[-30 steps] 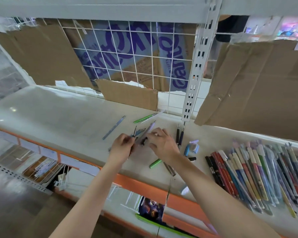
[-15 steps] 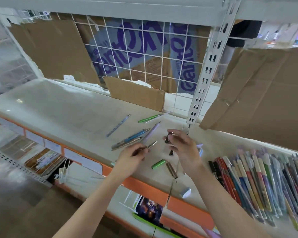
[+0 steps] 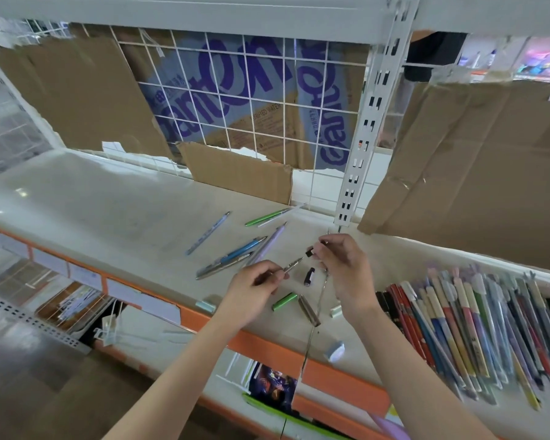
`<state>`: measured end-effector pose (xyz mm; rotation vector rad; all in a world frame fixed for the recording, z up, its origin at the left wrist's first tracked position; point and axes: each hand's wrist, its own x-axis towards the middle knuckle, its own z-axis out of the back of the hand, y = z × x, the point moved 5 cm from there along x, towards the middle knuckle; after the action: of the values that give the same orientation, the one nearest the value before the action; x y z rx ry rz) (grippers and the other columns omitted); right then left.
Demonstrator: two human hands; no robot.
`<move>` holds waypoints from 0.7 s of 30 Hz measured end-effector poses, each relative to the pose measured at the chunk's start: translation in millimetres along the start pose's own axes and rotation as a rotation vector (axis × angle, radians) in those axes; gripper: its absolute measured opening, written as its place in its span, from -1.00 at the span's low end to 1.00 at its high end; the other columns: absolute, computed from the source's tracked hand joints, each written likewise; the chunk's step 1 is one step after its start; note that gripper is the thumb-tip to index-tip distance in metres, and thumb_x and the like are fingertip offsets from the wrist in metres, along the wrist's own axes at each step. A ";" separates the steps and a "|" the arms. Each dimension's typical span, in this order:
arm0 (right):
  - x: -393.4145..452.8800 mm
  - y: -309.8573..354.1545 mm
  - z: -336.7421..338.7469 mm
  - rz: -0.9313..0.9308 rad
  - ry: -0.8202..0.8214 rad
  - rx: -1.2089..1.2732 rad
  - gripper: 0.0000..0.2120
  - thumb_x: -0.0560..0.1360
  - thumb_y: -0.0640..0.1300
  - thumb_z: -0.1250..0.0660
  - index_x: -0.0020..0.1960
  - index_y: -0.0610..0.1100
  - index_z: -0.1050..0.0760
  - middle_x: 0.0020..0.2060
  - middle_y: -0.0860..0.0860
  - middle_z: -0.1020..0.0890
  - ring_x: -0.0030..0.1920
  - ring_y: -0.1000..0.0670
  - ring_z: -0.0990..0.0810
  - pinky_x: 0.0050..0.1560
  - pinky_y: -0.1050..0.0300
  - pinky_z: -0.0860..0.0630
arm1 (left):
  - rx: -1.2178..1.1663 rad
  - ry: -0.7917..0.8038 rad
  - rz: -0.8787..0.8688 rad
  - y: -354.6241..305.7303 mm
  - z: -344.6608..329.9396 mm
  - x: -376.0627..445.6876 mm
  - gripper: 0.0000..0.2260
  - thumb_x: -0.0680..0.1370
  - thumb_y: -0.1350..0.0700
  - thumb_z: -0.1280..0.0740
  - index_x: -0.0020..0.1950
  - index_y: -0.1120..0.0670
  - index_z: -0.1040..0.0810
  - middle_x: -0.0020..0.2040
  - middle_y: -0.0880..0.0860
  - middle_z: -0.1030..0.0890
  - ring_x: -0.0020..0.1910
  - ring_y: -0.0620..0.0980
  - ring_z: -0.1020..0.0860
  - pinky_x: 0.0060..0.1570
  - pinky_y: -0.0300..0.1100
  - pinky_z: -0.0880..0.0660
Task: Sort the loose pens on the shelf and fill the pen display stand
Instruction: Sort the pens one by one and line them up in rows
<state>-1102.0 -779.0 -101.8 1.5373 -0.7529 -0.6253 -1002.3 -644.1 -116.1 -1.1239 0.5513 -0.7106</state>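
White shelf [image 3: 86,198], cardboard behind. Hands have lifted off the scattered loose pens [image 3: 232,257]: left hand [image 3: 254,289] fingers pinch a pen body [image 3: 291,266], right hand [image 3: 346,268] fingers pinch a dark cap [image 3: 309,251], now apart. Likely recapping. Sorted pens [image 3: 477,325] lie right; no stand visible

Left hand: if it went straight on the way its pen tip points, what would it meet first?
Probably the small black cap pinched in the right hand. The left hand aims its pen up-right at it; depth is uncertain.
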 end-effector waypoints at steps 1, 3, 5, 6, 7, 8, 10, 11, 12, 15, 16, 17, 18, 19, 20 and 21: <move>-0.8 1.2 -1.3 -0.001 0.035 -0.014 -0.89 0.47 -0.29 -0.37 -0.08 -0.11 -0.51 -0.28 0.05 -0.66 -0.22 0.12 -0.62 -0.19 0.32 -0.52 | 0.004 0.003 -0.006 -1.8 -0.1 0.3 -0.78 0.56 0.21 -0.27 -0.20 -0.07 -0.56 -0.34 -0.17 -0.59 -0.36 -0.20 -0.46 -0.21 -0.26 -0.38; -4.4 -0.7 -5.9 -0.027 0.119 -0.039 -0.86 0.46 -0.29 -0.38 -0.07 -0.08 -0.53 -0.29 0.07 -0.64 -0.24 0.16 -0.60 -0.17 0.33 -0.52 | 0.009 0.038 -0.013 -4.4 -1.9 -0.8 -0.80 0.58 0.21 -0.25 -0.17 -0.02 -0.58 -0.42 -0.21 -0.55 -0.43 -0.27 -0.42 -0.31 -0.37 -0.32; -7.3 -3.0 -7.8 -0.052 0.159 -0.055 -0.86 0.47 -0.27 -0.38 -0.07 -0.04 -0.56 -0.33 0.11 -0.61 -0.28 0.19 -0.56 -0.18 0.36 -0.50 | -0.068 0.068 0.017 -3.9 -4.9 -3.8 -0.79 0.60 0.19 -0.22 -0.15 0.07 -0.60 -0.50 -0.16 -0.46 -0.51 -0.25 -0.35 -0.43 -0.43 -0.26; -7.7 -3.2 -8.0 -0.056 0.169 -0.053 -0.87 0.48 -0.27 -0.36 -0.09 -0.05 -0.57 -0.35 0.13 -0.60 -0.30 0.20 -0.55 -0.19 0.36 -0.50 | -0.119 0.081 0.045 -3.4 -6.0 -5.7 -0.78 0.61 0.18 -0.20 -0.15 0.11 -0.60 -0.53 -0.14 -0.42 -0.54 -0.25 -0.32 -0.48 -0.46 -0.23; -8.2 -3.3 -7.6 -0.056 0.176 -0.052 -0.89 0.49 -0.27 -0.35 -0.12 -0.08 -0.58 -0.38 0.13 -0.60 -0.31 0.19 -0.55 -0.21 0.35 -0.50 | -0.150 0.093 0.065 -3.7 -7.5 -7.4 -0.76 0.62 0.17 -0.19 -0.15 0.13 -0.60 -0.54 -0.14 -0.39 -0.56 -0.25 -0.30 -0.51 -0.48 -0.21; -8.3 -3.4 -6.9 -0.057 0.177 -0.056 -0.90 0.49 -0.27 -0.35 -0.15 -0.11 -0.58 -0.39 0.12 -0.59 -0.33 0.18 -0.54 -0.22 0.34 -0.50 | -0.153 0.100 0.067 -5.1 -8.8 -8.6 -0.75 0.62 0.17 -0.18 -0.16 0.12 -0.60 -0.55 -0.14 -0.37 -0.57 -0.24 -0.29 -0.51 -0.48 -0.21; -8.9 -3.7 -4.2 -0.059 0.162 -0.058 -0.90 0.49 -0.27 -0.34 -0.19 -0.17 -0.56 -0.42 0.09 -0.56 -0.36 0.16 -0.51 -0.27 0.33 -0.49 | -0.028 0.069 0.010 -11.7 -11.0 -7.9 -0.74 0.61 0.17 -0.20 -0.21 0.02 -0.60 -0.55 -0.13 -0.39 -0.53 -0.22 -0.30 -0.47 -0.40 -0.23; -9.7 -4.1 -3.0 -0.062 0.150 -0.047 -0.89 0.50 -0.28 -0.33 -0.20 -0.19 -0.55 -0.44 0.08 -0.55 -0.38 0.15 -0.49 -0.29 0.34 -0.47 | 0.086 0.035 -0.038 -15.8 -12.6 -7.4 -0.74 0.60 0.16 -0.22 -0.23 -0.02 -0.59 -0.53 -0.14 -0.43 -0.50 -0.19 -0.34 -0.44 -0.34 -0.26; -11.3 -5.3 -1.6 -0.075 0.135 -0.023 -0.89 0.50 -0.29 -0.33 -0.21 -0.20 -0.54 -0.45 0.08 -0.55 -0.38 0.14 -0.48 -0.31 0.34 -0.46 | 0.204 -0.007 -0.085 -20.1 -14.8 -7.6 -0.77 0.59 0.16 -0.24 -0.22 -0.01 -0.60 -0.47 -0.13 -0.50 -0.44 -0.14 -0.40 -0.39 -0.26 -0.32; -16.8 -11.1 5.1 -0.159 0.080 0.076 -0.89 0.50 -0.29 -0.33 -0.21 -0.22 -0.53 -0.43 0.02 -0.58 -0.37 0.08 -0.47 -0.29 0.28 -0.44 | 0.445 -0.120 -0.186 -26.5 -26.8 -12.8 -0.84 0.58 0.18 -0.23 -0.11 0.12 -0.59 -0.26 0.02 -0.62 -0.27 0.04 -0.52 -0.25 -0.09 -0.41; -19.0 -12.8 8.4 -0.175 0.069 0.090 -0.89 0.50 -0.29 -0.33 -0.21 -0.22 -0.53 -0.42 0.00 -0.58 -0.36 0.07 -0.48 -0.27 0.26 -0.44 | 0.451 -0.129 -0.190 -25.9 -31.9 -15.1 -0.84 0.59 0.18 -0.22 -0.10 0.13 -0.58 -0.25 0.00 -0.62 -0.27 0.02 -0.52 -0.24 -0.11 -0.42; -21.9 -14.7 12.1 -0.180 0.060 0.094 -0.89 0.50 -0.29 -0.33 -0.21 -0.23 -0.53 -0.40 -0.02 -0.58 -0.34 0.06 -0.49 -0.24 0.24 -0.45 | 0.407 -0.111 -0.167 -22.9 -36.3 -16.2 -0.83 0.59 0.18 -0.22 -0.12 0.12 -0.58 -0.27 -0.06 -0.60 -0.30 -0.05 -0.51 -0.25 -0.20 -0.41; -25.1 -16.9 15.5 -0.180 0.050 0.091 -0.89 0.50 -0.27 -0.33 -0.20 -0.24 -0.53 -0.37 -0.05 -0.58 -0.33 0.05 -0.51 -0.20 0.21 -0.47 | 0.323 -0.067 -0.116 -19.1 -40.2 -15.7 -0.80 0.60 0.18 -0.21 -0.17 0.09 -0.57 -0.32 -0.12 -0.57 -0.34 -0.12 -0.48 -0.29 -0.31 -0.37; -28.6 -19.1 18.0 -0.181 0.042 0.082 -0.89 0.51 -0.25 -0.32 -0.17 -0.27 -0.53 -0.34 -0.09 -0.60 -0.32 0.03 -0.54 -0.19 0.19 -0.49 | 0.227 -0.006 -0.045 -15.1 -45.0 -13.4 -0.77 0.60 0.17 -0.21 -0.23 0.06 -0.54 -0.37 -0.14 -0.52 -0.37 -0.17 -0.43 -0.34 -0.38 -0.31; -31.8 -21.1 20.7 -0.188 0.031 0.067 -0.86 0.53 -0.22 -0.30 -0.14 -0.29 -0.53 -0.31 -0.12 -0.63 -0.32 0.01 -0.57 -0.20 0.18 -0.52 | 0.148 0.054 0.019 -13.1 -49.9 -11.0 -0.73 0.61 0.16 -0.20 -0.28 0.03 -0.53 -0.42 -0.13 -0.48 -0.41 -0.18 -0.40 -0.38 -0.39 -0.28; -33.3 -22.0 23.5 -0.193 0.012 0.051 -0.84 0.55 -0.21 -0.27 -0.12 -0.31 -0.52 -0.31 -0.12 -0.65 -0.34 0.00 -0.59 -0.24 0.18 -0.54 | 0.102 0.112 0.056 -13.5 -54.8 -8.5 -0.71 0.61 0.14 -0.20 -0.29 0.02 -0.52 -0.46 -0.11 -0.45 -0.44 -0.16 -0.38 -0.40 -0.36 -0.27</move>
<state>-1138.9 -767.7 -127.3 1.6720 -0.6197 -0.7440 -1050.2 -674.7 -121.9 -0.9745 0.6325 -0.7480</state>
